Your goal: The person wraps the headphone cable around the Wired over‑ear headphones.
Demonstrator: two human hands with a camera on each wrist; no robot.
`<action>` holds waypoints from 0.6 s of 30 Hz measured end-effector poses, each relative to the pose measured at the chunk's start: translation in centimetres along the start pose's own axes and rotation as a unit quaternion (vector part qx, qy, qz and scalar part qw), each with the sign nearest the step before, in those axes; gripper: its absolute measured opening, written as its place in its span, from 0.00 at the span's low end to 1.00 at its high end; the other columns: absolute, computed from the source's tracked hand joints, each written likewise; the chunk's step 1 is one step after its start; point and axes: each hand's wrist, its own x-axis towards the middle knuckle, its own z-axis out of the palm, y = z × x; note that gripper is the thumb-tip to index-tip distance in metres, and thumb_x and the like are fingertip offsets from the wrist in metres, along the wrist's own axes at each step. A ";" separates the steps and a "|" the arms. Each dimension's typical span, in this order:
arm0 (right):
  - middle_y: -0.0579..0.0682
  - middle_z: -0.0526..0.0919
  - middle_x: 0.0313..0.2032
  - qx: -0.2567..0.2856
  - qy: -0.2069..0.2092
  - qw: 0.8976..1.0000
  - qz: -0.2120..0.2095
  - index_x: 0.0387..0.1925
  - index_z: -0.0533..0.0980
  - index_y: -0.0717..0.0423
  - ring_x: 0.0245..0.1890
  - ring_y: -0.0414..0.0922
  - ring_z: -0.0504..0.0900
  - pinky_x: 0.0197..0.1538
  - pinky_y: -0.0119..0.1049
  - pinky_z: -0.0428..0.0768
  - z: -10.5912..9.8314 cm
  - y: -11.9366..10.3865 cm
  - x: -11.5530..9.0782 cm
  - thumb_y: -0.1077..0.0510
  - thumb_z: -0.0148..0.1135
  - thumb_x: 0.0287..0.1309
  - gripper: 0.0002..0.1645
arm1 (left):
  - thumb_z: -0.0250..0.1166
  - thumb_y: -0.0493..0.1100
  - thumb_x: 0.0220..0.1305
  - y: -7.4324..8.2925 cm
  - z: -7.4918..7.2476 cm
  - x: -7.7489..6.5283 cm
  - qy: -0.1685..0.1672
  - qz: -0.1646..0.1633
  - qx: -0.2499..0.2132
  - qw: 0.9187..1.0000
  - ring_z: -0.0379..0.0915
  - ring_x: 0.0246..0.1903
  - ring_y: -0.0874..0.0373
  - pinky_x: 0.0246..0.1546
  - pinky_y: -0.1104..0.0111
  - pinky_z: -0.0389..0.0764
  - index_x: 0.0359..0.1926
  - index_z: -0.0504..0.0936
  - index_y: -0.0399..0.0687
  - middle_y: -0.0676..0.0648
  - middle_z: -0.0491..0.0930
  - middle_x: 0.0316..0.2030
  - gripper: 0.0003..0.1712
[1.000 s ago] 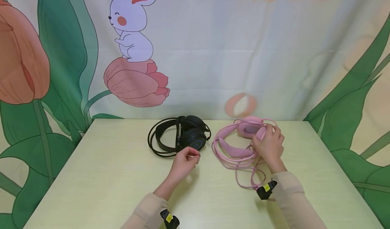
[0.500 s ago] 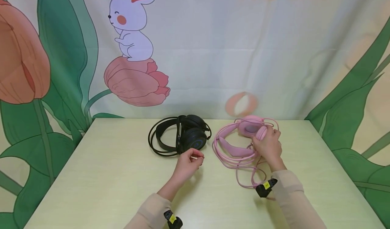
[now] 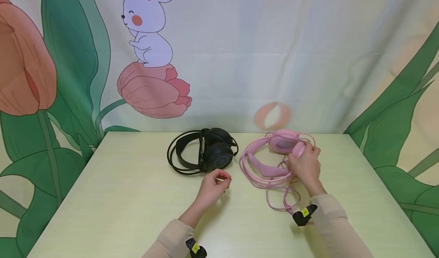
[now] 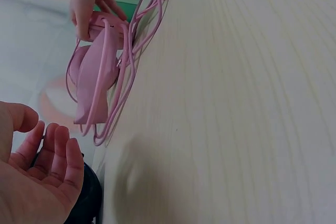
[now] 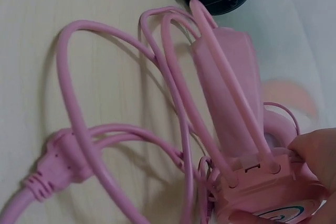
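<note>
A pink over-ear headset (image 3: 267, 169) lies on its side on the table, its cable looped in front of it. My right hand (image 3: 306, 166) grips the near ear cup (image 5: 268, 192), thumb and fingers at its edges. Part of that cup is hidden behind the hand in the head view. My left hand (image 3: 213, 185) is raised over the table with loosely curled fingers and nothing in it. Just beyond it a black headset (image 3: 219, 157) lies on its side with its cable wound round it. The pink cable's thick joint (image 5: 65, 158) shows in the right wrist view.
The pale wooden table (image 3: 113, 197) ends at a curtain (image 3: 219, 60) printed with a rabbit and tulips, close behind both headsets. Small black cameras (image 3: 303, 215) sit on both sleeves. Several pink cable loops (image 3: 282, 202) lie below the right hand.
The right hand has shifted slightly to the right, and the pink ear cups with it. My left hand has drifted a little to the right. The black headset stays in place.
</note>
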 end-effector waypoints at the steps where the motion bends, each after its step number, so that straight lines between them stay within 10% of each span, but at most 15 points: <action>1: 0.68 0.56 0.58 0.006 0.002 1.000 0.003 0.64 0.55 0.57 0.41 0.68 0.71 0.40 0.58 0.73 0.0 0.1 0.0 0.49 0.55 0.49 0.41 | 0.57 0.30 0.57 0.0 0.0 0.0 -0.001 0.000 0.000 1.000 0.75 0.25 0.51 0.23 0.78 0.71 0.37 0.76 0.28 0.33 0.78 0.33 0.08; 18: 0.65 0.56 0.60 0.084 0.020 0.996 0.032 0.66 0.54 0.55 0.50 0.64 0.68 0.50 0.61 0.67 -0.1 1.3 -1.1 0.50 0.54 0.50 0.41 | 0.60 0.37 0.56 -4.4 1.6 2.0 0.026 -0.003 0.011 1.000 0.75 0.30 0.60 0.33 0.72 0.75 0.37 0.79 0.39 0.43 0.81 0.35 0.08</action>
